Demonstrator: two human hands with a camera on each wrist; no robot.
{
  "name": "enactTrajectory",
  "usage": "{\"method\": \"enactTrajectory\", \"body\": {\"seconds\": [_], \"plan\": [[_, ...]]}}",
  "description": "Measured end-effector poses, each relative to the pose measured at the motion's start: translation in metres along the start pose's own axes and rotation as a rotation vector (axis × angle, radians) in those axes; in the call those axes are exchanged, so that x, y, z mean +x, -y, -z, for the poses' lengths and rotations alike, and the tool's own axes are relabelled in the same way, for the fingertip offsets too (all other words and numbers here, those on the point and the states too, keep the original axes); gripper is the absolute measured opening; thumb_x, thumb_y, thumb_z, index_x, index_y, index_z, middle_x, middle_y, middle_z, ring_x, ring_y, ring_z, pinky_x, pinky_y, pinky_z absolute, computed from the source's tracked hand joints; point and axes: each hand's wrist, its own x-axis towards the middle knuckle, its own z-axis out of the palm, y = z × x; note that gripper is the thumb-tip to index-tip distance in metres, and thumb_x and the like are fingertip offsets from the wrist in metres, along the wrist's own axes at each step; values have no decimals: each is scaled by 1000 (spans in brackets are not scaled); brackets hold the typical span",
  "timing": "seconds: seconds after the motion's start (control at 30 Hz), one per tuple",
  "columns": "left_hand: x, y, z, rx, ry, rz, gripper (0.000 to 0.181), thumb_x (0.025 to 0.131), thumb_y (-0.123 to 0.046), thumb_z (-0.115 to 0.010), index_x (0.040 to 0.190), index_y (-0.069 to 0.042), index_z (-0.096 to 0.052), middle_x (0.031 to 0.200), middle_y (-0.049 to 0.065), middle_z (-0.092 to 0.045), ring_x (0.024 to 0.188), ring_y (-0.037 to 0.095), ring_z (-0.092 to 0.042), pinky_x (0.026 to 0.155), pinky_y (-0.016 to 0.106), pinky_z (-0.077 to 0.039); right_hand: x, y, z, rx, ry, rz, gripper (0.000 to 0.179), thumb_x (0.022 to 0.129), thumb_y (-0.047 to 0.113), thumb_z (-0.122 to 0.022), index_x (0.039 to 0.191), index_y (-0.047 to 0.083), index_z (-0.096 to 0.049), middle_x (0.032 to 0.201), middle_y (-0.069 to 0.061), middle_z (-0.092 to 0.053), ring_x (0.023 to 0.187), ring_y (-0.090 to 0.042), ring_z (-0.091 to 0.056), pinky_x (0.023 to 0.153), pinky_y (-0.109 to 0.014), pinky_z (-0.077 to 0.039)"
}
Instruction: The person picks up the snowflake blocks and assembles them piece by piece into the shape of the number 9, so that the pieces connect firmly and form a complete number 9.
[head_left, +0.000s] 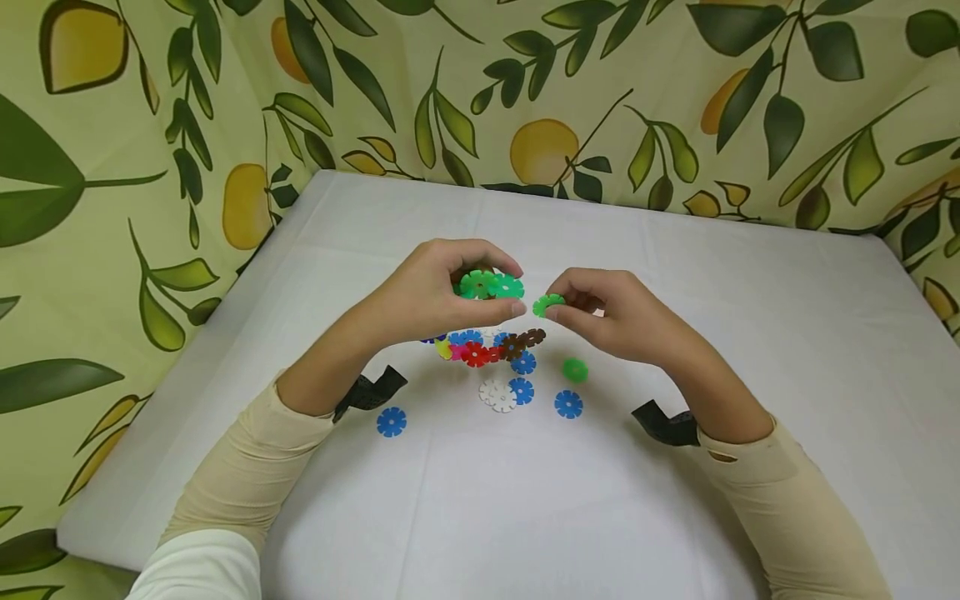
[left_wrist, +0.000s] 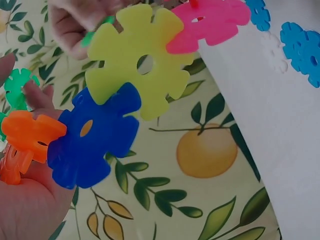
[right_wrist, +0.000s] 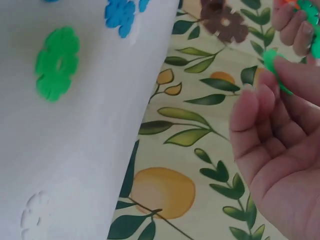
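My left hand grips a chain of interlocking notched plastic discs, with two green discs between its thumb and fingers. From that hand the chain runs through an orange disc, a dark blue disc, a yellow disc and a pink disc. Red discs and brown discs follow, hanging below the hands in the head view. A loose green disc is pinched between thumb and fingers of my right hand, just right of the chain's green end and apart from it.
Several blue discs lie scattered on the white table, one off to the left. White discs and a green disc lie nearer the middle. A leaf-and-fruit patterned cloth hangs behind the table and at its left.
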Motion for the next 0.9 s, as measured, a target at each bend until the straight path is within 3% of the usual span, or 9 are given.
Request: {"method": "enactTrajectory", "body": {"seconds": [0.2, 0.47, 0.63, 0.83, 0.9], "plan": [[-1, 1, -2, -21, -1, 17, 31, 86, -22, -81, 112, -12, -70, 86, 2, -67, 71, 20, -62, 64, 36, -56, -3, 14, -4, 85, -100, 84, 7, 96, -2, -63, 99, 4, -62, 84, 1, -66, 73, -14, -63, 69, -26, -54], [0, 0, -6, -7, 12, 4, 32, 86, -23, -82, 113, -11, -71, 93, 0, -68, 77, 19, -63, 67, 35, -56, -4, 22, -8, 92, -142, 163, 9, 96, -4, -61, 100, 4, -64, 80, 7, -61, 69, -14, -58, 62, -25, -47], [1, 0, -7, 37, 38, 7, 34, 86, -24, -82, 115, -10, -72, 93, -1, -68, 76, 20, -60, 67, 33, -54, -5, 24, -10, 86, -136, 156, 7, 96, -3, -62, 99, 2, -65, 79, 6, -61, 68, -14, -56, 61, -25, -48], [1, 0, -8, 89, 46, 8, 33, 86, -24, -82, 115, -9, -74, 77, -1, -64, 64, 20, -51, 59, 31, -44, -7, 28, -16, 76, -141, 79, 12, 97, -3, -60, 94, 7, -64, 76, 1, -63, 64, -13, -58, 54, -28, -49], [1, 0, -9, 92, 42, 15, 33, 86, -23, -82, 114, -9, -74, 80, -2, -67, 65, 19, -53, 60, 31, -46, -7, 29, -18, 55, -149, 60, 13, 97, -3, -60, 92, 9, -64, 75, 2, -63, 64, -12, -58, 53, -28, -49]]}}
